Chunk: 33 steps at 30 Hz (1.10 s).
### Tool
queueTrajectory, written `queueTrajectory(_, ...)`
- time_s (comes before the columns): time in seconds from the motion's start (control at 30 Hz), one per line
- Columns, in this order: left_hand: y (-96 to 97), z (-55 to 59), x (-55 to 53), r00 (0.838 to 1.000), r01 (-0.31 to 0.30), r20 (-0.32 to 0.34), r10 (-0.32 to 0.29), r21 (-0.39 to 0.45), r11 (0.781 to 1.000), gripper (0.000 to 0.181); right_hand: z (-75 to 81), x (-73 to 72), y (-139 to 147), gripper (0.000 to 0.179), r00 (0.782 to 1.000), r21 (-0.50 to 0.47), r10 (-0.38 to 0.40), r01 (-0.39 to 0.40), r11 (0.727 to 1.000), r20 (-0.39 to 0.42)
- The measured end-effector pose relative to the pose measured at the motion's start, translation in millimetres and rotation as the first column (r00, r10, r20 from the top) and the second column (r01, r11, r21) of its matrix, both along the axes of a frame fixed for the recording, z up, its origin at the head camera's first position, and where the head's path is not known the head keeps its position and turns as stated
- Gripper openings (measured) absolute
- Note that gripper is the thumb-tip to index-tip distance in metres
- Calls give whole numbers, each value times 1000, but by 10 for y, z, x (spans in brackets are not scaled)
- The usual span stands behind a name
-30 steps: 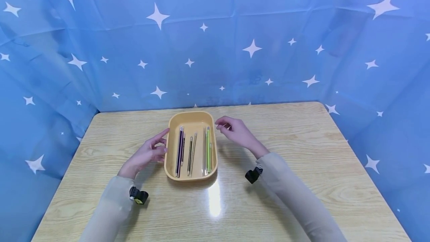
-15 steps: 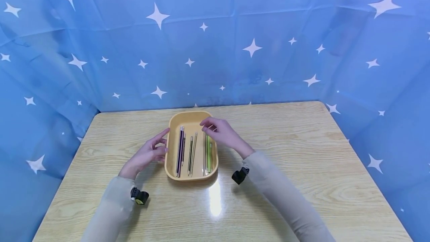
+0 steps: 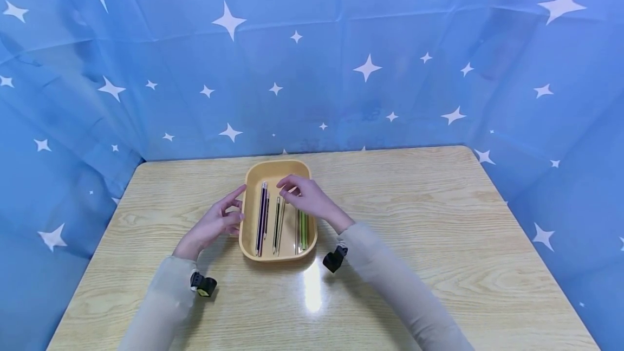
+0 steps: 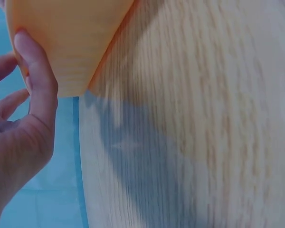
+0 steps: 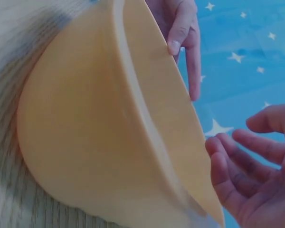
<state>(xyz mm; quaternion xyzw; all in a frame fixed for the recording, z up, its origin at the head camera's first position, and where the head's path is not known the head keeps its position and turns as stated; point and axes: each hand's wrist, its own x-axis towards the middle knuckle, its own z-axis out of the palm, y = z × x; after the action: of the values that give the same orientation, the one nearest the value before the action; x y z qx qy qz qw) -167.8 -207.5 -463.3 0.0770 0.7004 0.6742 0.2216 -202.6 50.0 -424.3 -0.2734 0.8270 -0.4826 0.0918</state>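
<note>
A yellow-orange tray [image 3: 265,174] lies on the table in the head view with several pencils in it. Dark purple pencils [image 3: 261,221] are at its left, slim dark and tan pencils [image 3: 277,226] in the middle, and green pencils [image 3: 304,232] along the right side. My left hand [image 3: 214,225] rests against the tray's left side; its thumb touches the outer wall in the left wrist view. Over the tray hovers my right hand [image 3: 309,197], fingers loosely bent and holding nothing, near the upper ends of the middle pencils. It partly hides the green ones.
The wood-grain table [image 3: 439,221] extends on both sides of the tray. A blue curtain with white stars [image 3: 312,69] hangs behind and beside it. Each wrist wears a small black camera [image 3: 335,259].
From beside the tray's right edge, my right hand has moved left over the tray, towards the middle pencils. The left hand and the tray stay in place.
</note>
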Motion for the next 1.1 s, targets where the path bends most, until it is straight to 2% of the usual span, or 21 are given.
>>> queueTrajectory(0.23, 1, 13, -7, 1000, 0, 6, 0, 5, 1000, 70, 35, -65, -92, 17, 997, 138, 74, -76, 988, 16)
queueTrajectory(0.37, 1, 15, -7, 1000, -1, 11, 1, 8, 1000, 69, 63, -85, -149, 22, 994, 196, 79, -92, 976, 73)
queueTrajectory(0.5, 9, 21, 5, 1000, -11, 8, 11, -4, 1000, 69, 56, -87, -210, 30, 989, 235, 36, -70, 969, 146)
queueTrajectory(0.6, 18, 24, 17, 1000, -12, 1, 12, 0, 1000, 69, 15, -86, -240, 33, 980, 268, -36, -19, 963, 196)
queueTrajectory(0.77, 25, 26, 30, 1000, -7, -3, 7, 23, 1000, 70, -30, -77, -252, 25, 963, 320, -147, 69, 945, 226)
queueTrajectory(0.93, 19, 28, 32, 1000, -6, -9, 6, 24, 1000, 70, -16, -60, -243, 24, 963, 374, -151, 58, 926, 225)
queueTrajectory(1.1, 14, 18, 21, 1000, -12, -2, 12, 9, 1000, 69, -34, -29, -260, 21, 947, 413, -169, 44, 910, 271)
